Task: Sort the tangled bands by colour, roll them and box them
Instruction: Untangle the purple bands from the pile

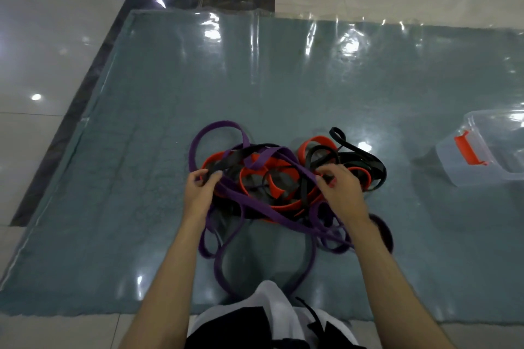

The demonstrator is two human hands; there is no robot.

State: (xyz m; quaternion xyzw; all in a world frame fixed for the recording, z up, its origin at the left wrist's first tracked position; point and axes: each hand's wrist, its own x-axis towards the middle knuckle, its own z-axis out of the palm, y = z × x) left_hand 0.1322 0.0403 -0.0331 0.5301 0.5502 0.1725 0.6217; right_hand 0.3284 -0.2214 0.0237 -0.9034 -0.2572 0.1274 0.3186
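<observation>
Right in the middle of the mat sits the heap of tangled bands [272, 178], purple, orange-red and black all knotted through one another. The purple bands [263, 204] loop widest: one arc rises at the far left of the heap, another strap runs diagonally across the top, and long loops trail toward the near side, down to the person's lap. The orange-red bands [286, 207] coil in the core of the heap, with one ring standing up at the far right. The black bands [365, 161] bunch on the right side, a small loop poking out at the far edge.

Both hands are in the pile. The left hand [202, 187] is at the heap's left edge, fingers curled in and pinching a dark strap where it crosses the orange and purple. The right hand [338, 184] is over the right-centre of the heap, fingers bent down into the knot; they seem to pinch a strap there, with a purple strap passing just by the thumb, though exactly which one is held is hard to make out.

Off to the right, well apart from the heap, a clear plastic box [453, 161] with an orange-red latch [469, 150] stands on the mat. The grey-blue mat [141, 178] lies under a glossy clear plastic sheet [312, 36], on pale shiny floor tiles [42, 36] with a dark tile strip [85, 87] running along the mat's left side.
</observation>
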